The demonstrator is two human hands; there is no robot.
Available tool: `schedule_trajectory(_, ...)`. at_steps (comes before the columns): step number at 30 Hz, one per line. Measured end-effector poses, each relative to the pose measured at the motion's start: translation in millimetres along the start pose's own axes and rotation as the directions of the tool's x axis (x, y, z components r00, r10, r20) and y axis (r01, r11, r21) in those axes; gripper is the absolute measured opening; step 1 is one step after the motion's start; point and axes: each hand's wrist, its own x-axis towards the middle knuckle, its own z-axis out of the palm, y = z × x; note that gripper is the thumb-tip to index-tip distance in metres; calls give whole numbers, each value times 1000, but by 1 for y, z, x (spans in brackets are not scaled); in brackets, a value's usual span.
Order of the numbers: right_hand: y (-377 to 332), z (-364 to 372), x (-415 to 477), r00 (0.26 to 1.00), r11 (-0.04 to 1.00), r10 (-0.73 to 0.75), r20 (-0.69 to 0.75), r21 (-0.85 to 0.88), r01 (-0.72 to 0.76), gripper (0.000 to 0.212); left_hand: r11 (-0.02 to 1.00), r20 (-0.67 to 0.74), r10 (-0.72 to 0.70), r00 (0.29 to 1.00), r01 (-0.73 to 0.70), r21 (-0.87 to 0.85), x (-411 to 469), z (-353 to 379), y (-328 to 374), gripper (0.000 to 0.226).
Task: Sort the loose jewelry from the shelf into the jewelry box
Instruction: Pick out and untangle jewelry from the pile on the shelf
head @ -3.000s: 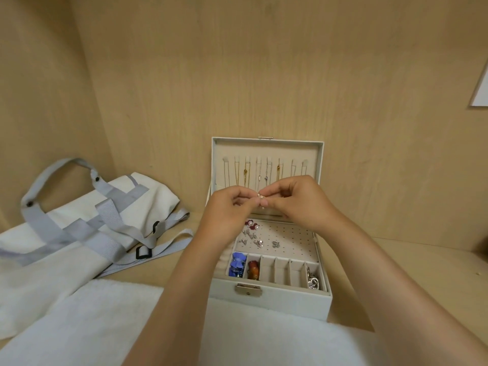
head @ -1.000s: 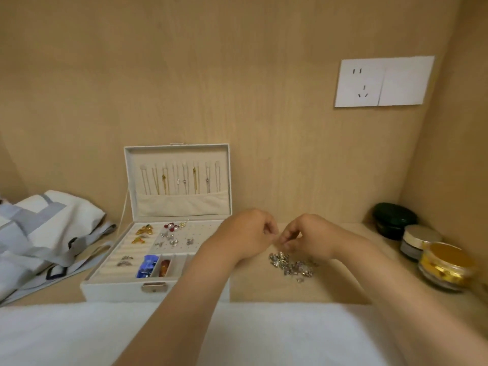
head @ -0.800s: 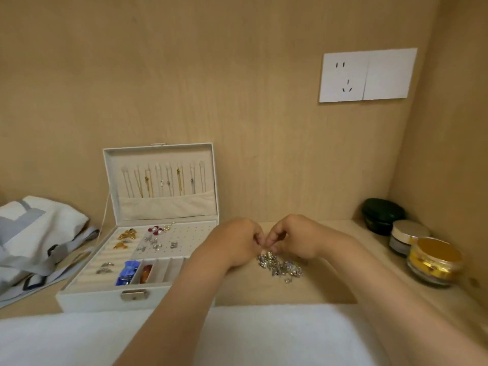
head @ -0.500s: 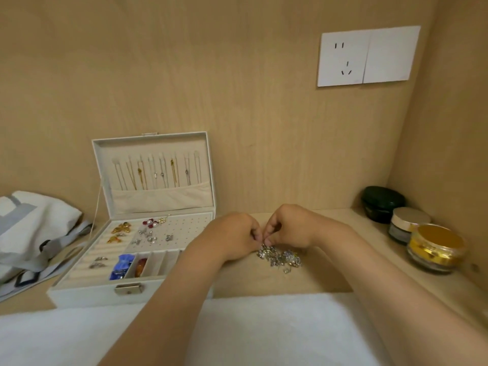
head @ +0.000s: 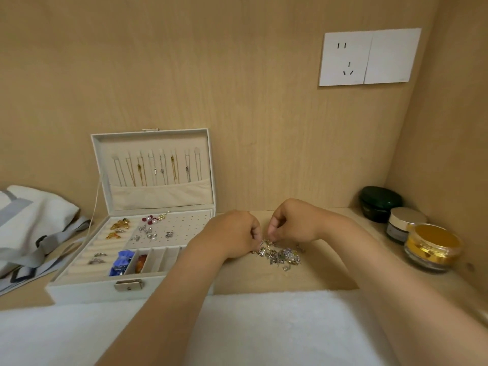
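I take this for a home dressing nook: a light wood-veneer alcove [head: 237, 101], a white wall socket plate [head: 369, 56] at upper right, and a dark green round jar [head: 380, 202], silver-lidded jar [head: 405, 223] and gold-lidded glass jar [head: 433, 247] at right. An open white jewelry box [head: 87, 289] sits at lower left, beside a white canvas tote bag with grey straps [head: 34, 223].

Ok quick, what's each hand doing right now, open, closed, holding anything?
Left hand: fingers curled, pinching loose jewelry.
Right hand: fingers curled, pinching at the same pile.
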Motion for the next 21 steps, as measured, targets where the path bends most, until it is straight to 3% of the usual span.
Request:
schedule_trajectory(5, 2, -8, -5, 999, 966, 40, -27, 258, -31, 25, 972, -95, 13, 995, -35, -230, 3, 0, 1, 17)
schedule_trajectory(12, -1, -9, -5, 995, 841, 86, -47, 539, -48, 7, 876, -195, -73, 978, -31, -481, 2, -4, 5, 24)
schedule_trajectory(21, -5, 0, 0, 984, 744, 161, -75, 665, -71, 12, 779, -182, -132, 974, -12, -627, -1, -13, 4, 12)
